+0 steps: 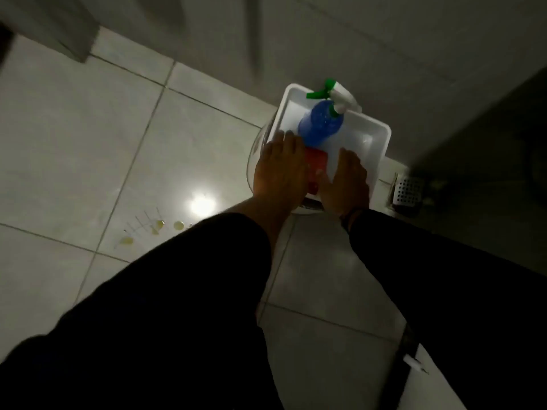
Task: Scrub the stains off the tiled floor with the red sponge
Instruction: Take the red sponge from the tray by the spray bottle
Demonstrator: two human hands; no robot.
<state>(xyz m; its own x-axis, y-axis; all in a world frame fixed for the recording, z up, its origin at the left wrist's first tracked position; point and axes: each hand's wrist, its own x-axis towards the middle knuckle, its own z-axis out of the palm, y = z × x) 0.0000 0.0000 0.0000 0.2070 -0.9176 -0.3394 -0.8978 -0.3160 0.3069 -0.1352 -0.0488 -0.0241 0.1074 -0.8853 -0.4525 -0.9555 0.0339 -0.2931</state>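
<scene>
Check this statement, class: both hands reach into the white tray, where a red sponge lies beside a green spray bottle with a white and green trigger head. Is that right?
Not quite. The head view shows the spray bottle has a blue body; only its trigger head is white and green. The rest stands: the left hand and right hand reach into the white tray, with the red sponge beside the bottle.

The tiled floor (74, 137) is marked with yellow stains (159, 227). A white tub (376, 137) is seen beside a drain grate (408, 189).
</scene>
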